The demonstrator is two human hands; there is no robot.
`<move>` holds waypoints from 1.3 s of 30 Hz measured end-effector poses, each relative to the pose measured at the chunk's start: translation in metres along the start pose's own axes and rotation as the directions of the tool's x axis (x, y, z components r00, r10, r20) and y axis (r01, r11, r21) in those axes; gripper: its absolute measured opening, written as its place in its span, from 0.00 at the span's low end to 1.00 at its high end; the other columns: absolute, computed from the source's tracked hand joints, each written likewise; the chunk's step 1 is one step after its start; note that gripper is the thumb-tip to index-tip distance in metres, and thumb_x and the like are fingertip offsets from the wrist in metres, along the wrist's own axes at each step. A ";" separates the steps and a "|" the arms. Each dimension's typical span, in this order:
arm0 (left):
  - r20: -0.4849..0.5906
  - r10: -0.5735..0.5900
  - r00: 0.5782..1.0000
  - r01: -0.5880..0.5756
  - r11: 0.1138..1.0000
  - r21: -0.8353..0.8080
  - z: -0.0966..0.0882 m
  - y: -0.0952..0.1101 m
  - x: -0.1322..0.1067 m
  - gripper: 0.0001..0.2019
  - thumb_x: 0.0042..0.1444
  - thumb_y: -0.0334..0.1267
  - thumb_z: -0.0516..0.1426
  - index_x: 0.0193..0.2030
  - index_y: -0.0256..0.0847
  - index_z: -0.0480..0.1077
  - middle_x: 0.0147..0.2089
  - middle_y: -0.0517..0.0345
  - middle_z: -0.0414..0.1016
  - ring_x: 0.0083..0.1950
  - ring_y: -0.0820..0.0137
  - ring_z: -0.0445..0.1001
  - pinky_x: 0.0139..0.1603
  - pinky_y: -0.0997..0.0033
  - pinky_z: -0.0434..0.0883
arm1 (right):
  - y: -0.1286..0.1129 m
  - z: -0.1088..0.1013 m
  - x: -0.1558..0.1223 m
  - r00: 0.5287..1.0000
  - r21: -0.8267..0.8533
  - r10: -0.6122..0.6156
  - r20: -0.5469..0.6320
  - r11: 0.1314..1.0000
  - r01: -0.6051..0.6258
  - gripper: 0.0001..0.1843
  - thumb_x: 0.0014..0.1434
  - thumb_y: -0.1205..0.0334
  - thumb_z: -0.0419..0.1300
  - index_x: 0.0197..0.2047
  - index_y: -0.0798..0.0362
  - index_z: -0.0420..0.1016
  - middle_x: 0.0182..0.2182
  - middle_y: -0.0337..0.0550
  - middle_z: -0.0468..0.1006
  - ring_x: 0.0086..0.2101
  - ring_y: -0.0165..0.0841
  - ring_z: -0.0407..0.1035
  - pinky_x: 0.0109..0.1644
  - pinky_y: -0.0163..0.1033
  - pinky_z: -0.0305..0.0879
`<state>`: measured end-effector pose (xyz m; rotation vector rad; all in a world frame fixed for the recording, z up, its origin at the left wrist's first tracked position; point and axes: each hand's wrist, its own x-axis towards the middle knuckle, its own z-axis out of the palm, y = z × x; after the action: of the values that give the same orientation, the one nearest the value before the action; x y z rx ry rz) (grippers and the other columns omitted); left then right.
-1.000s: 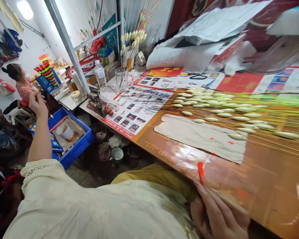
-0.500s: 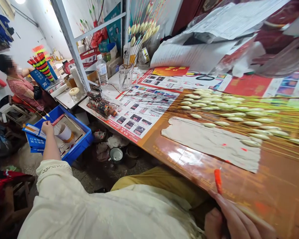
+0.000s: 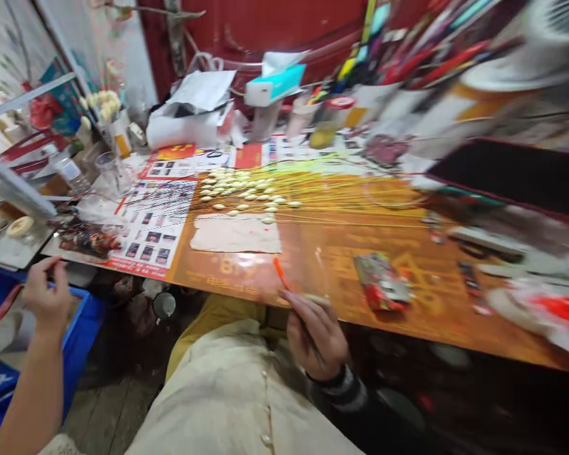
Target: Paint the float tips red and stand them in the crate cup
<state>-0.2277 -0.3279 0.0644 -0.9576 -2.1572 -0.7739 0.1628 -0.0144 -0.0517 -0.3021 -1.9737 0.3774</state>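
My right hand (image 3: 318, 335) is closed around a thin brush with an orange-red tip (image 3: 281, 273), just over the table's front edge. My left hand (image 3: 47, 294), blurred, is above a blue plastic crate (image 3: 86, 325) at lower left. Its fingers are loosely curled with a gap at the thumb, and I see nothing held in them. On the table lie many pale fishing floats (image 3: 239, 189) with long thin stems, apart from both hands. A crumpled pale cloth or paper strip (image 3: 234, 234) is in front of them.
The orange-topped table (image 3: 313, 284) carries a small crumpled packet (image 3: 383, 281) and a dark flat panel (image 3: 512, 177) on the right. At the back are a tissue box (image 3: 275, 85) and blurred pots of sticks. A glass mug (image 3: 114, 172) and a bottle (image 3: 69, 170) stand at left.
The view has swung right, bringing more of the table in. My left hand no longer shows the thin float it pinched over the crate. The brush stays in my right hand.
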 end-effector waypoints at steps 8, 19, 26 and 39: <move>0.443 0.611 0.656 -0.476 0.791 -0.385 0.183 0.214 0.057 0.09 0.65 0.37 0.52 0.42 0.43 0.74 0.42 0.53 0.79 0.45 0.63 0.74 0.49 0.62 0.69 | 0.007 -0.018 0.007 0.991 0.002 0.102 -0.081 0.995 -0.102 0.27 0.62 0.74 0.53 0.63 0.50 0.68 0.46 0.49 0.81 0.45 0.37 0.74 0.47 0.47 0.74; 0.624 0.456 0.635 -0.554 0.832 -0.044 0.284 0.245 0.098 0.12 0.63 0.33 0.49 0.42 0.39 0.75 0.46 0.42 0.74 0.51 0.54 0.69 0.48 0.56 0.63 | 0.018 -0.028 0.000 0.984 0.016 0.130 -0.124 0.992 -0.129 0.28 0.62 0.75 0.53 0.64 0.50 0.66 0.47 0.51 0.80 0.46 0.37 0.75 0.47 0.47 0.75; 0.451 0.540 0.711 -0.562 0.822 -0.098 0.261 0.232 0.100 0.10 0.65 0.36 0.50 0.41 0.40 0.73 0.41 0.48 0.76 0.45 0.59 0.71 0.48 0.59 0.64 | 0.020 -0.033 0.009 0.996 -0.004 -0.012 -0.084 1.000 0.012 0.32 0.60 0.77 0.55 0.67 0.53 0.63 0.45 0.52 0.80 0.44 0.36 0.75 0.45 0.43 0.76; 0.095 0.745 0.660 -0.663 0.637 -0.394 0.168 0.265 -0.015 0.08 0.66 0.32 0.52 0.45 0.43 0.72 0.40 0.54 0.76 0.38 0.71 0.71 0.39 0.70 0.67 | 0.038 -0.017 0.013 0.994 -0.322 -0.085 -0.067 0.945 0.059 0.35 0.63 0.70 0.57 0.71 0.53 0.54 0.53 0.56 0.78 0.52 0.40 0.74 0.54 0.46 0.75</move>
<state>-0.0632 -0.0650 0.0153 -2.0231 -1.5990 -0.6203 0.1745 0.0278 -0.0495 -0.4429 -1.9574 -0.0062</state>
